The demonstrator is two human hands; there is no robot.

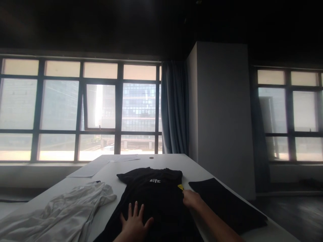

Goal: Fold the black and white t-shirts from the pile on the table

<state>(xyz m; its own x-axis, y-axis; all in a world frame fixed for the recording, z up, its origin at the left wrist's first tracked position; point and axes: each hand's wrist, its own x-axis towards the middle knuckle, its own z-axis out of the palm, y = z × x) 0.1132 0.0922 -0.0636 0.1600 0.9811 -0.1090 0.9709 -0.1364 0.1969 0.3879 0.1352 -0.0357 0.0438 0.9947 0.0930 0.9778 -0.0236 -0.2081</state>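
Left hand (135, 223) lies flat, fingers spread, on the black T-shirt (153, 195); right hand (191, 199) pinches its edge by the yellow tag (180, 187). Best to pull taut while the palm anchors.

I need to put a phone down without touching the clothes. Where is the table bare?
Bare table lies beyond the black T-shirt, up to the papers at the far left. A narrow strip separates the T-shirt from the white garment. Near side is crowded: left hand, right hand, black cloth.

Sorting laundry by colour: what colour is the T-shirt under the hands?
Black T-shirt with small white chest lettering, seen in the head view.
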